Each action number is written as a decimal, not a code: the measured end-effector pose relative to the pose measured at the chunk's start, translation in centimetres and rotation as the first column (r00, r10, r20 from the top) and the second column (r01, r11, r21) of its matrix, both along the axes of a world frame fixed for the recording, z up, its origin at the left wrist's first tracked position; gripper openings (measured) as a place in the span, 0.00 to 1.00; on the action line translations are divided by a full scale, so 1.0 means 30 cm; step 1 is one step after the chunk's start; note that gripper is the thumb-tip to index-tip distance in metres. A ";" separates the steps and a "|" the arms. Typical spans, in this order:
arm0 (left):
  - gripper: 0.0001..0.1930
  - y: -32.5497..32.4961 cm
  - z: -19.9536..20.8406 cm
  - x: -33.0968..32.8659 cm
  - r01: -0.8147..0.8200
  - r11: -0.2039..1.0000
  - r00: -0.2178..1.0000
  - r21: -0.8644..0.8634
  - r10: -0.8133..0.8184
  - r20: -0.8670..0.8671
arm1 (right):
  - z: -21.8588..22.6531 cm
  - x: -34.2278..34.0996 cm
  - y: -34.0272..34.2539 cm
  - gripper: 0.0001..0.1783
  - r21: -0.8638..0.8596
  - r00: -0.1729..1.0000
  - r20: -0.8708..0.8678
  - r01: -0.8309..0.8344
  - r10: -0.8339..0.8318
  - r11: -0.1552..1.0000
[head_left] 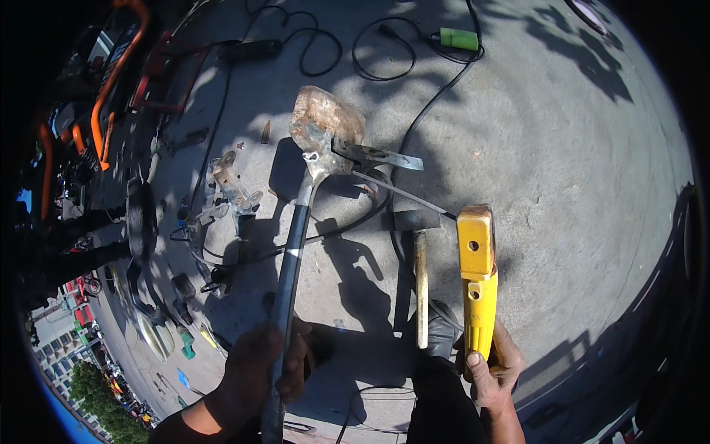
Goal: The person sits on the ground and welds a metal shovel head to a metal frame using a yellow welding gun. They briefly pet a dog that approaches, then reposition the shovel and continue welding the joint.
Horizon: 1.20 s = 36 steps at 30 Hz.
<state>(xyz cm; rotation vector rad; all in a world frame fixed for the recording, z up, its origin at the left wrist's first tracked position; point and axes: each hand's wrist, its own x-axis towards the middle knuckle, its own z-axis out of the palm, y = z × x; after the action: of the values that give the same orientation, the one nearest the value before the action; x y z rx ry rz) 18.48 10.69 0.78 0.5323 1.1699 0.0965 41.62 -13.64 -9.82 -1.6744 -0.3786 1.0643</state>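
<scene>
My left hand (255,366) is wrapped round a grey metal tube (293,244), which slants up and away from me. At its far end is a rusty flat plate (325,117) with rounded corners, and a small metal bracket (384,157) sticks out to the right of it. In my right hand (492,370) is a yellow welding electrode holder (477,281), held upright. A thin welding rod (407,196) runs from its head toward the joint of plate and tube; whether its tip touches the metal I cannot tell.
A hammer (421,288) with a pale handle stands near my shoe (441,333). Black cable (436,96) snakes over the concrete to a green connector (458,38). Rusty metal parts (233,185) lie to the left, near another person's dark shoe (140,214). Orange tubular frames (111,81) stand far left.
</scene>
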 end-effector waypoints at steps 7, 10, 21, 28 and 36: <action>0.25 -0.007 -0.020 -0.014 0.124 0.992 0.991 -0.008 -0.124 -0.045 | -0.001 -0.044 0.060 0.36 0.012 0.996 -0.085 -0.015 0.016 1.000; 0.26 -0.006 -0.025 0.009 0.184 0.983 0.981 0.010 -0.183 -0.059 | -0.008 -0.066 0.045 0.36 0.026 1.000 -0.027 -0.011 0.012 1.000; 0.27 -0.015 -0.118 0.071 0.266 0.963 0.951 0.042 -0.254 -0.178 | -0.011 -0.085 0.046 0.35 -0.035 0.996 0.086 0.002 0.001 0.999; 0.27 -0.008 -0.108 0.088 0.310 0.949 0.936 0.049 -0.296 -0.189 | -0.038 -0.075 0.081 0.34 -0.036 0.974 0.222 -0.036 0.043 0.999; 0.27 -0.007 -0.086 0.096 0.323 0.945 0.931 0.042 -0.309 -0.193 | -0.066 -0.083 0.079 0.34 -0.023 0.965 0.251 -0.071 0.074 0.997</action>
<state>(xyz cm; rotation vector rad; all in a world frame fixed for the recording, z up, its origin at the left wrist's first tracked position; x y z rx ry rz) 21.35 10.47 -1.82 0.8027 1.2487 -0.1923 39.14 -11.27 -11.81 -1.8255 -0.6021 0.9098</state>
